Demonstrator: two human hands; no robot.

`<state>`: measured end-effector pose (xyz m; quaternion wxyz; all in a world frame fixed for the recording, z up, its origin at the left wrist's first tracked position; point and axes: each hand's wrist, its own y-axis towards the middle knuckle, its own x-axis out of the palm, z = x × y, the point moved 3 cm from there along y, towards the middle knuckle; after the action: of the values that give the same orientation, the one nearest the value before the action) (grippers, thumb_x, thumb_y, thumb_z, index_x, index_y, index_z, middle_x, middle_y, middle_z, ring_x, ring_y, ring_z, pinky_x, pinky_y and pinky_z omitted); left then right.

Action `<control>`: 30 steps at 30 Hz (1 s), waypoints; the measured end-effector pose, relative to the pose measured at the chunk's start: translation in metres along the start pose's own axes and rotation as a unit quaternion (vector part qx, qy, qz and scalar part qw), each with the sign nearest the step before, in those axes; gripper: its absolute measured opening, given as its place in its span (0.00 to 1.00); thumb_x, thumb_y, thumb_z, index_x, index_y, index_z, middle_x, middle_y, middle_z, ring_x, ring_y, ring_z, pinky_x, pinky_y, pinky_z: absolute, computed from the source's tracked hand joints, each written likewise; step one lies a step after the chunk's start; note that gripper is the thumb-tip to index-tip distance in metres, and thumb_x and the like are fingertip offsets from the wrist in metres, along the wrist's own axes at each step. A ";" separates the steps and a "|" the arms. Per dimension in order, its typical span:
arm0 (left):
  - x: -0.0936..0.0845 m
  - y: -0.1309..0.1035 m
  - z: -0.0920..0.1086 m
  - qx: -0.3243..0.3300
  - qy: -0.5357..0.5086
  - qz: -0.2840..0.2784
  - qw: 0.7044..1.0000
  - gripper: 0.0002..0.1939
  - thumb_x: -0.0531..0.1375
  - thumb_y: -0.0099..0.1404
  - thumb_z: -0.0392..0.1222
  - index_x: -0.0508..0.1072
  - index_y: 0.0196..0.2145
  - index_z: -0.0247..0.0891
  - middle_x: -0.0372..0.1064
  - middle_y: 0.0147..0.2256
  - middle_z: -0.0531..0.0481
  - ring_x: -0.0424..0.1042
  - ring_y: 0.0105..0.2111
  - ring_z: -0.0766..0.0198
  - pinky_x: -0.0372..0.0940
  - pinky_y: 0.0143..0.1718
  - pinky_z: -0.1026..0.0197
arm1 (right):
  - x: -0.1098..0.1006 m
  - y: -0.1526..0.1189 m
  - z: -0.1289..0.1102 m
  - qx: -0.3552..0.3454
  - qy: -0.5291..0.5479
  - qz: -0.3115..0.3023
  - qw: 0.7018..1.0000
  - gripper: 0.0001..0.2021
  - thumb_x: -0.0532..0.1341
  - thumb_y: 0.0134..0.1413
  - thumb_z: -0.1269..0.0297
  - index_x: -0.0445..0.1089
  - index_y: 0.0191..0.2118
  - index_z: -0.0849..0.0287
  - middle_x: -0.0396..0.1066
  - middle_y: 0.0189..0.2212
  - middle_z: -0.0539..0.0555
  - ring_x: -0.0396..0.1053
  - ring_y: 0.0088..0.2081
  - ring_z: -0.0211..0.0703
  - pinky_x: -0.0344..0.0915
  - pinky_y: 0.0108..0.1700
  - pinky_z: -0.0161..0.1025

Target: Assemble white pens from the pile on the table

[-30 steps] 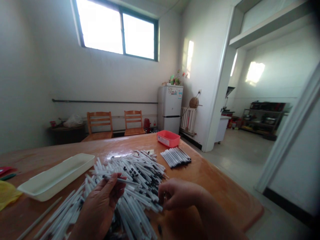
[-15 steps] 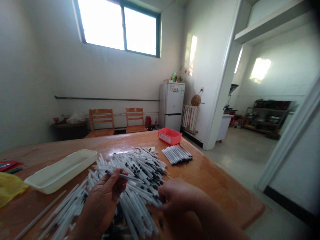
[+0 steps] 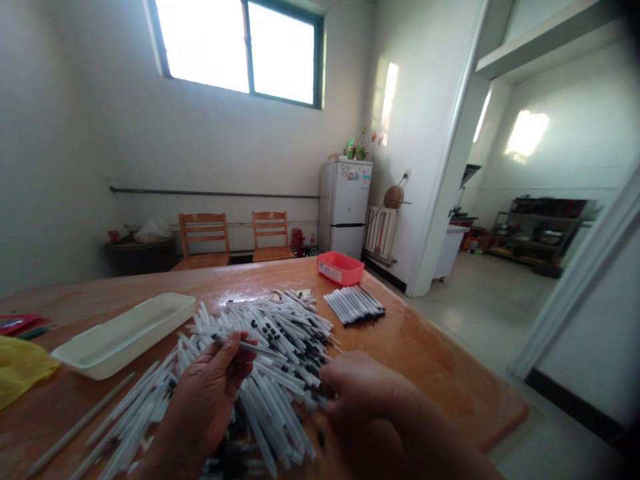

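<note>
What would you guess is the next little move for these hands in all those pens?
Probably the left hand lifts its pinched pen clear of the loose pile. That pen already sits between its fingertips, raised above the heap, while the right hand rests at the pile's edge; its fingertips are hidden.

White walls, bright window (image 3: 235, 47), 2 wood chairs (image 3: 203, 240), fridge (image 3: 346, 208), tile floor (image 3: 480, 313).

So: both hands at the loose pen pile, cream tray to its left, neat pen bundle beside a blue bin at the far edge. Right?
Not quite: the bin is red, not blue, as the head view shows. The rest stands: left hand and right hand are at the loose pen pile, the cream tray lies to its left, and the neat pen bundle sits beside the bin at the far edge.
</note>
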<state>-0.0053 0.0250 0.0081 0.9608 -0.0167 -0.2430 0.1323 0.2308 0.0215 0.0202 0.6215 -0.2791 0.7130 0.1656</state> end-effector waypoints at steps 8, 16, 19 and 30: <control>-0.005 0.003 -0.002 0.005 0.009 -0.002 1.000 0.08 0.67 0.59 0.40 0.78 0.37 0.37 0.76 0.34 0.49 0.73 0.30 0.68 0.69 0.28 0.68 | -0.003 -0.003 0.001 0.004 0.006 -0.026 1.000 0.16 0.60 0.48 0.52 0.77 0.38 0.55 0.78 0.34 0.55 0.71 0.32 0.44 0.52 0.27 0.35; -0.004 0.001 -0.002 0.000 0.020 0.009 1.000 0.09 0.67 0.59 0.41 0.77 0.37 0.37 0.76 0.34 0.49 0.73 0.30 0.67 0.69 0.29 0.68 | 0.000 0.001 0.004 -0.008 0.094 0.000 0.996 0.21 0.65 0.43 0.50 0.73 0.44 0.51 0.76 0.38 0.51 0.71 0.36 0.45 0.53 0.29 0.34; -0.004 0.001 -0.002 0.002 0.020 0.006 1.000 0.10 0.68 0.58 0.42 0.77 0.37 0.37 0.76 0.35 0.49 0.73 0.31 0.67 0.69 0.29 0.68 | 0.002 0.004 0.001 -0.015 0.100 0.014 0.995 0.29 0.67 0.40 0.43 0.71 0.49 0.51 0.76 0.39 0.52 0.71 0.37 0.48 0.53 0.30 0.36; -0.002 0.002 -0.002 0.004 0.017 -0.002 1.000 0.12 0.69 0.56 0.44 0.77 0.37 0.37 0.76 0.36 0.48 0.73 0.31 0.67 0.69 0.29 0.67 | 0.003 0.003 -0.006 -0.015 0.066 0.009 0.998 0.20 0.65 0.43 0.51 0.73 0.43 0.53 0.76 0.37 0.53 0.70 0.34 0.45 0.51 0.28 0.35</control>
<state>-0.0070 0.0267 0.0055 0.9652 -0.0143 -0.2257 0.1316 0.2242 0.0199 0.0181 0.5671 -0.2924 0.7525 0.1634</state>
